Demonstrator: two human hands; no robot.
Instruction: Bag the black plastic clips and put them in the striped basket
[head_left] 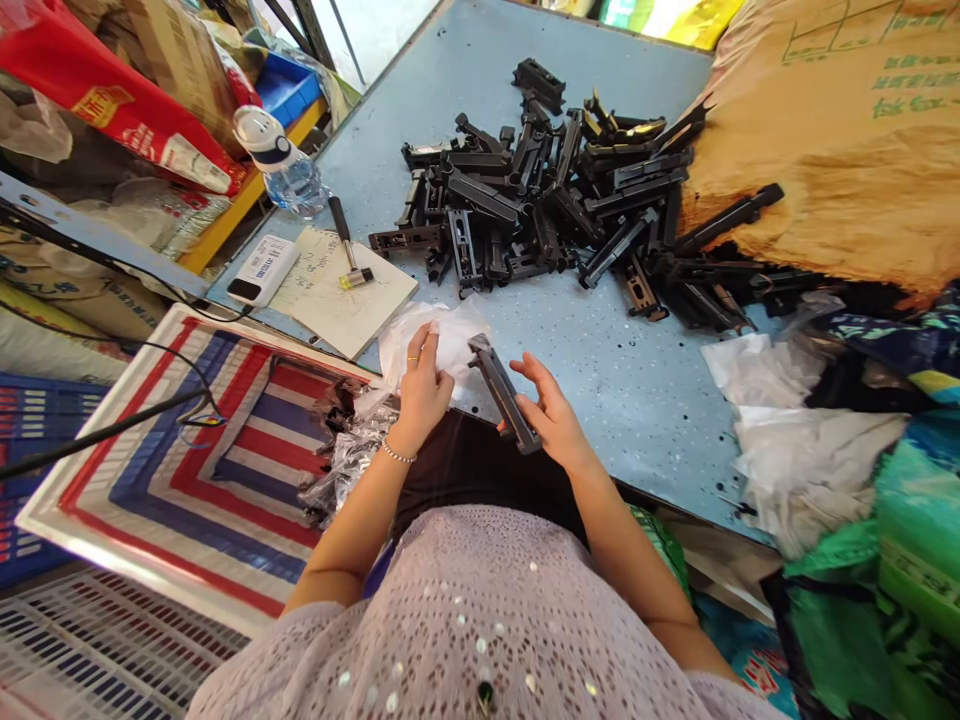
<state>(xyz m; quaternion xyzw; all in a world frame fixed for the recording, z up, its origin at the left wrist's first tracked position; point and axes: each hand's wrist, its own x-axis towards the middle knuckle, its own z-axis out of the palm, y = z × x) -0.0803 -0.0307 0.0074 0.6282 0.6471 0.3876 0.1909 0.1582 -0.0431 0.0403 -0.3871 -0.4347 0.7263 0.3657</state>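
Observation:
In my right hand (551,415) is a long, narrow black part (504,395) with a raised edge and stepped ends, held tilted above the table's front edge. Thumb and fingers grip its lower side. My left hand (424,392), wearing a ring and a beaded bracelet, is at the thin clear plastic bags (450,335) on the table. Its fingers are pressed close together on the film; exactly how much they pinch is hard to see. A large heap of similar black parts (525,190) lies farther back on the blue table (600,370).
Left on the table are a notepad (360,300), a small hammer (343,235), a white box-shaped device (264,270) and a water bottle (289,170). A striped-lined basket (247,470) holds bagged parts (349,455) beside my left arm. A big brown sack (832,150) leans at right.

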